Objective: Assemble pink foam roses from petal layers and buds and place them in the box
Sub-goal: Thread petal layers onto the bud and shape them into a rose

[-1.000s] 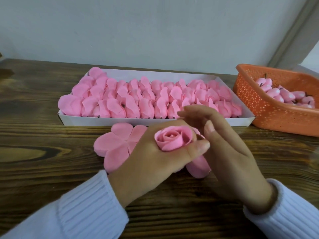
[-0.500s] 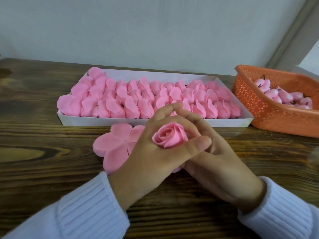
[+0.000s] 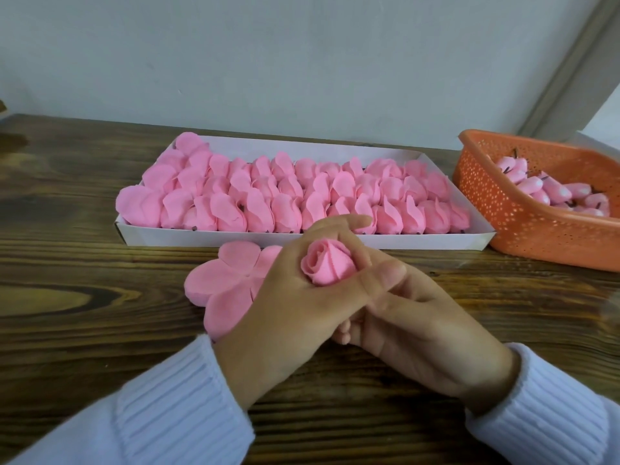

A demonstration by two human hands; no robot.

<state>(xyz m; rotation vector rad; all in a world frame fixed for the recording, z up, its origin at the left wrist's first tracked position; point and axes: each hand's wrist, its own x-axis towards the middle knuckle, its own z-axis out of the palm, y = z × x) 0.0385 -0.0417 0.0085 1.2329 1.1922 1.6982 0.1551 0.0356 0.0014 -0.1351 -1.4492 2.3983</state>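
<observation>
White cardboard box [image 3: 188, 234] near full; one more pink foam rose [image 3: 327, 266] in hand, frame ctr.
Left hand [image 3: 285, 303] grip holds it above wooden table [image 3: 84, 330]; right hand [image 3: 422, 333] prob. wraps its far side, base hidden. Flat pink foam petal layer [image 3: 228, 283] lies unused at left; pink buds [image 3: 553, 189] wait in orange perforated plastic basket [image 3: 536, 236], cut off at right.

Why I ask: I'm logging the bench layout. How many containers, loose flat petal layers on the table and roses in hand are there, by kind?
white box: 1
orange basket: 1
flat petal layer on the table: 1 visible
held rose: 1
Total: 4
</observation>
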